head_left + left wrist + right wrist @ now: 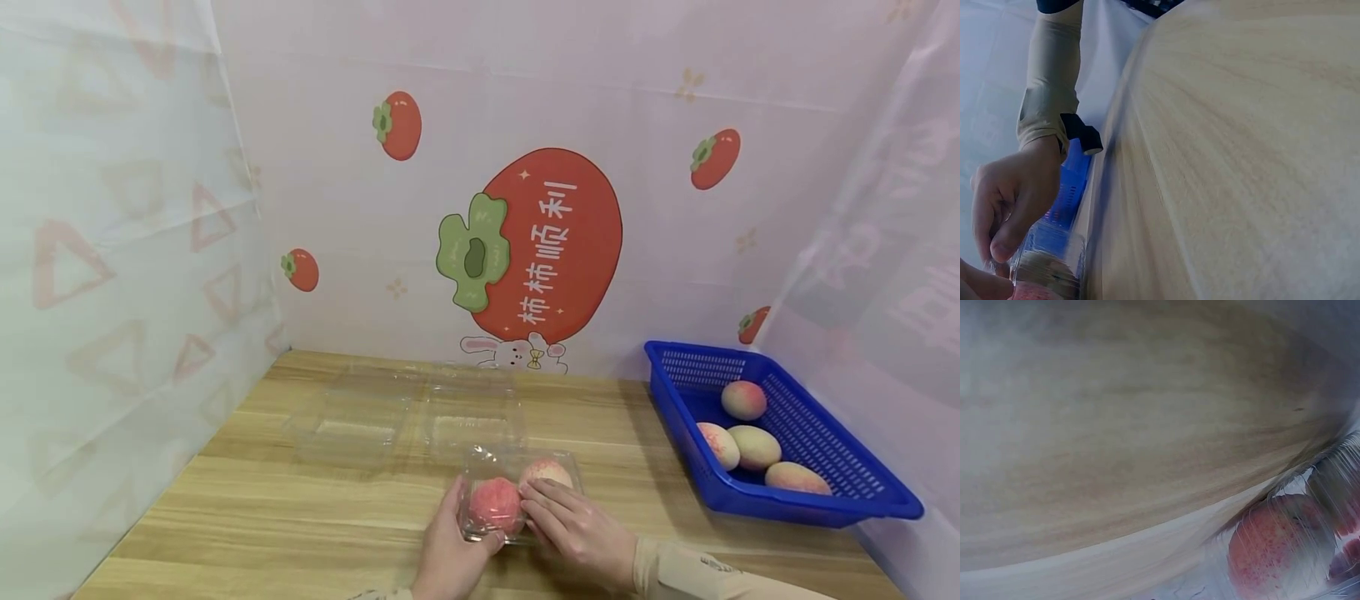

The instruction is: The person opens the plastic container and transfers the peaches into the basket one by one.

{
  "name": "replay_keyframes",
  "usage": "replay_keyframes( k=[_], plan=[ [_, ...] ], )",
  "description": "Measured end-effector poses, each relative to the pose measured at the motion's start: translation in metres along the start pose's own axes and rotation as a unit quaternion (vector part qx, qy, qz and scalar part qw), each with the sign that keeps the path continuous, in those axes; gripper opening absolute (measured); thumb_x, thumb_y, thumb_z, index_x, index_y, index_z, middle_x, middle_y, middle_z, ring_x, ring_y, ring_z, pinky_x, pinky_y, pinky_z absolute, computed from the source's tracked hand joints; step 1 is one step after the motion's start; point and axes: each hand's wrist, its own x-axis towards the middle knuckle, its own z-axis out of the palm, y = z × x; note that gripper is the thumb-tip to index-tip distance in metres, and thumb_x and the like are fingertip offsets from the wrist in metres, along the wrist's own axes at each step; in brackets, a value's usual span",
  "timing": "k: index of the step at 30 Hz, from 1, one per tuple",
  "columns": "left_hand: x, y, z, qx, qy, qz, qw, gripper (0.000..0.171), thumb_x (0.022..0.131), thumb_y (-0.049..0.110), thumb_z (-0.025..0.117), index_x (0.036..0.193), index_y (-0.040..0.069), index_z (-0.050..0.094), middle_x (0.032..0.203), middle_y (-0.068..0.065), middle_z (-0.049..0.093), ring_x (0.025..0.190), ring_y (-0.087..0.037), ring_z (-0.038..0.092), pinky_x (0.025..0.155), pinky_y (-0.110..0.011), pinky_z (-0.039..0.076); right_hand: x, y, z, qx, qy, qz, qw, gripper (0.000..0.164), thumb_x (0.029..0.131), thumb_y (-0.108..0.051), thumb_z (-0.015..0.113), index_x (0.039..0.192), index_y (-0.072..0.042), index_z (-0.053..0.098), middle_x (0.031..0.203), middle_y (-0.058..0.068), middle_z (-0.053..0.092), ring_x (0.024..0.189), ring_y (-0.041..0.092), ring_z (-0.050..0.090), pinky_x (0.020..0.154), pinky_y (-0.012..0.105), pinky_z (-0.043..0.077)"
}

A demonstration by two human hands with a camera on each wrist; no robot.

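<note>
A clear plastic clamshell box (480, 463) lies on the table with a deep pink peach (495, 505) and a paler peach (546, 472) in it. My left hand (453, 546) grips its near left corner, the thumb along the front and fingers at the side. My right hand (573, 525) reaches over the near right part, fingertips on the plastic between the peaches. In the left wrist view the right hand's thumb (1007, 244) and fingers pinch at the box's edge. The right wrist view shows a red-speckled peach (1279, 547) through the creased plastic.
Two more clear plastic boxes (360, 417) (472, 417) stand open behind, left of centre. At the right, a blue plastic basket (862, 467) holds several peaches (756, 447). Printed cloth walls (337, 167) enclose the wooden table (262, 517) at the back and sides.
</note>
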Motion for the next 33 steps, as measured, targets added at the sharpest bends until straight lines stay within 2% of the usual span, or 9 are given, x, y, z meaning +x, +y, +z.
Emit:
replay_keyframes(
  k=[2,4,11,18,21,26,33],
  plan=[
    [0.002,-0.002,0.003,-0.004,0.000,-0.024,0.9997,0.090,0.063,0.015,0.075,0.137,0.000,0.027,0.134,-0.014,0.039,0.119,-0.028,0.039,0.099,-0.041,0.031,0.000,0.000,0.000,0.002,0.001,0.003,1.000,0.028,0.092,-0.010,0.040,0.098,0.009,0.061,0.107,0.023,0.058,0.093,0.032,0.059,0.079,0.037,0.050],
    [0.002,-0.001,0.003,-0.010,0.007,-0.023,0.9996,0.090,0.062,0.014,0.077,0.136,0.000,0.028,0.133,-0.015,0.040,0.119,-0.030,0.039,0.098,-0.042,0.032,0.001,0.000,-0.001,0.005,0.001,0.008,1.000,0.028,0.092,-0.010,0.040,0.097,0.008,0.061,0.106,0.022,0.059,0.093,0.032,0.059,0.079,0.037,0.050],
    [-0.005,0.019,-0.001,-0.040,0.025,-0.031,0.9984,0.086,0.059,0.005,0.075,0.133,-0.003,0.032,0.130,-0.023,0.041,0.116,-0.039,0.039,0.096,-0.050,0.033,0.000,-0.002,0.001,0.019,-0.017,0.023,0.999,0.029,0.094,-0.009,0.037,0.098,0.006,0.061,0.104,0.021,0.060,0.094,0.031,0.058,0.081,0.036,0.049],
    [-0.003,0.021,0.001,-0.034,0.037,-0.047,0.9976,0.084,0.059,0.003,0.074,0.132,-0.004,0.034,0.130,-0.023,0.041,0.115,-0.040,0.039,0.094,-0.051,0.033,-0.002,-0.001,0.003,0.030,-0.024,0.036,0.999,0.030,0.096,-0.011,0.036,0.099,0.005,0.061,0.104,0.020,0.060,0.095,0.030,0.058,0.082,0.036,0.049],
    [-0.004,0.017,0.002,-0.034,0.038,-0.039,0.9980,0.084,0.060,0.004,0.073,0.133,-0.004,0.033,0.130,-0.022,0.041,0.116,-0.039,0.039,0.094,-0.050,0.033,-0.001,-0.002,0.002,0.023,-0.017,0.030,0.999,0.029,0.095,-0.013,0.040,0.099,0.005,0.062,0.104,0.021,0.060,0.095,0.030,0.058,0.081,0.036,0.049],
    [-0.006,0.016,0.000,-0.069,0.020,-0.043,0.9965,0.082,0.066,0.002,0.072,0.135,-0.004,0.029,0.133,-0.022,0.036,0.120,-0.038,0.034,0.097,-0.050,0.030,0.005,-0.002,-0.001,0.007,0.000,0.013,1.000,0.027,0.093,-0.017,0.049,0.097,0.006,0.063,0.103,0.022,0.060,0.094,0.031,0.058,0.079,0.035,0.050],
    [-0.006,0.017,0.000,-0.087,0.017,-0.033,0.9955,0.078,0.067,-0.002,0.067,0.135,-0.007,0.028,0.132,-0.024,0.037,0.119,-0.038,0.036,0.096,-0.048,0.032,0.005,0.001,-0.004,0.000,-0.023,-0.015,1.000,0.029,0.096,-0.010,0.040,0.097,0.007,0.063,0.102,0.022,0.060,0.094,0.031,0.059,0.080,0.035,0.050]
  ],
)
